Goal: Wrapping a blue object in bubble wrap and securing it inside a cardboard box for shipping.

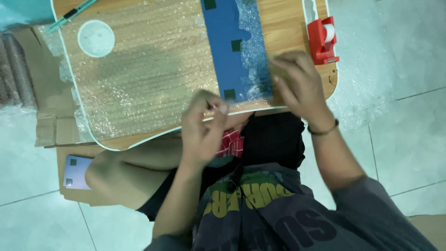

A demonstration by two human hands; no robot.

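**Tape strip could fold on itself or land crooked**

Left hand (203, 126) fingers (218, 106) are pressed together in a pinch at the near bench edge; what they pinch is blurred, prob. the end of a clear tape strip, can't tell for sure. Right hand (297, 86) lies fingers-down, loosely curled, on the near right corner of the blue sheet (227, 49) w/ its bubble wrap edge (253, 51); whether those fingers pinch anything, can't tell, motion blur.

The blue sheet lies flat on the bench (283, 21), over the big bubble wrap layer (144, 69), its near end touching the bench rim betw. both hands.

Risks, as I judge them:
- Both hands blurred = fast motion; a sticky strip may curl back and stick to itself or to a fingertip.
- Sheet is held only at one corner; a tug could skew it on the slippery wrap.
- Bench rests over the person's lap, so a knee shift could tilt it; the red tape dispenser (323, 39) sits near the right rim and could slide off.
- White round lid (96, 38) and green pen (72, 13) are well apart, low risk.
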